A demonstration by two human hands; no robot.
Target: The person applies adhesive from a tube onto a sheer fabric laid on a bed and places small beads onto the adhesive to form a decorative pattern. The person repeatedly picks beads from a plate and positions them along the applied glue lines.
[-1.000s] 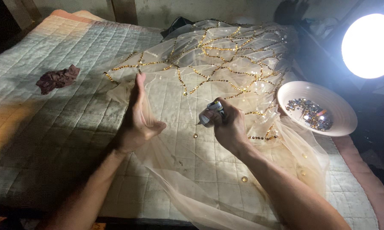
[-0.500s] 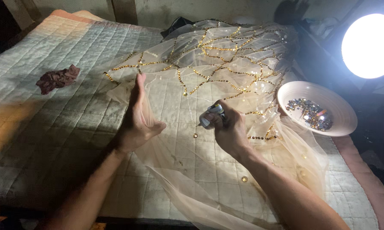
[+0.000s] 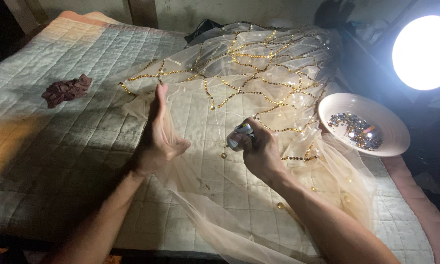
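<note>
A sheer beige net fabric [image 3: 259,83] with gold sequin lines lies spread over a quilted pad [image 3: 83,98]. My left hand [image 3: 157,134] stands on edge with fingers straight, pressing the fabric's left border down. My right hand [image 3: 260,149] is closed around a small glue tube [image 3: 238,136], its nozzle pointing down-left just above a gold bead [image 3: 224,155] on the net. More single gold beads [image 3: 280,206] sit on the fabric nearer me.
A white bowl [image 3: 393,142] holding several shiny stones stands at the right. A bright round lamp [image 3: 422,51] glares above it. A crumpled brown cloth [image 3: 66,90] lies on the quilt at the left. Dark clutter sits behind the fabric.
My right hand with the glue tube has dropped slightly down and left, closer to the bead. My left hand has stayed in place.
</note>
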